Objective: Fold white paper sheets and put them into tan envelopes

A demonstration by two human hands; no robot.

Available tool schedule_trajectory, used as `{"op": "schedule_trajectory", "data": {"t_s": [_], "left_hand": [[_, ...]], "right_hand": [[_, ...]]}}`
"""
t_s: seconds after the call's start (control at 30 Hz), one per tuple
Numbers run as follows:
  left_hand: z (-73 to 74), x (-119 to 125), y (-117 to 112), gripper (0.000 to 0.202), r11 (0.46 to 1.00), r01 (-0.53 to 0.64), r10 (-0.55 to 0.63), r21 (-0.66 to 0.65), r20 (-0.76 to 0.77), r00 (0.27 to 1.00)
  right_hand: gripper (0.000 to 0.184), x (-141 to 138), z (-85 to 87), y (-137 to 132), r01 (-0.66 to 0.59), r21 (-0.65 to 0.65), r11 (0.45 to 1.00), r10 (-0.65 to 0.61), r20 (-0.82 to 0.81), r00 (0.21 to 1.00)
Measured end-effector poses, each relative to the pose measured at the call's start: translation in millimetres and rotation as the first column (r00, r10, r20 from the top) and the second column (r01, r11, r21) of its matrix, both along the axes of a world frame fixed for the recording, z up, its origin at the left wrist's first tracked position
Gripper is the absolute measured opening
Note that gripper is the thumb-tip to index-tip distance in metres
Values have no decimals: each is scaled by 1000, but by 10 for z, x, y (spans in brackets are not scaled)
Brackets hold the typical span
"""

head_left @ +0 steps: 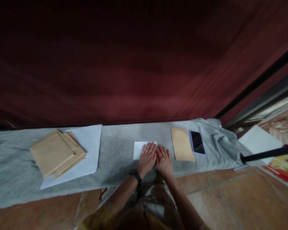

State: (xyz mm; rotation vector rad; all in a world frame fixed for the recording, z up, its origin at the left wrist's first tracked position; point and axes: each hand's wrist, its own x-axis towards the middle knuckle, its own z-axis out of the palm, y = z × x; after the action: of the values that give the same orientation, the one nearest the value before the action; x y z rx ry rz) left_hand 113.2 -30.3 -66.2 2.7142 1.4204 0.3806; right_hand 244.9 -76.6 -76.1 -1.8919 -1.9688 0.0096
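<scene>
Both hands lie flat, side by side, on a cloth-covered bench. Under my left hand [147,157], fingers stretched out, is a small white sheet of paper [137,150]; a dark band circles that wrist. My right hand [164,160] rests palm down against the left one, fingers extended, over the paper's right end. How far the paper reaches beneath the hands is hidden. Just right of my right hand a brown envelope [183,145] lies flat. A phone [197,142] with a pale purple case is beyond it.
Several brown envelopes [54,150] are stacked at the left on large white sheets [92,150]. Grey cloth [117,150] covers the bench, wrinkled at its right end. A dark red curtain [139,80] hangs behind. A black bar [268,155] and a colourful package [284,166] are at the right.
</scene>
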Motion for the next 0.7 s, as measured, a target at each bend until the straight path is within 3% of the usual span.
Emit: {"op": "schedule_trajectory", "data": {"t_s": [0.2, 0.7], "left_hand": [[0, -66, 96, 54, 1000, -13, 13, 25, 8, 1000], [-12, -667, -3, 60, 965, -257, 258, 43, -21, 966]], "right_hand": [[47, -4, -11, 2, 11, 25, 1000, -11, 3, 1000], [48, -2, -37, -3, -5, 66, 998, 4, 18, 1000]]}}
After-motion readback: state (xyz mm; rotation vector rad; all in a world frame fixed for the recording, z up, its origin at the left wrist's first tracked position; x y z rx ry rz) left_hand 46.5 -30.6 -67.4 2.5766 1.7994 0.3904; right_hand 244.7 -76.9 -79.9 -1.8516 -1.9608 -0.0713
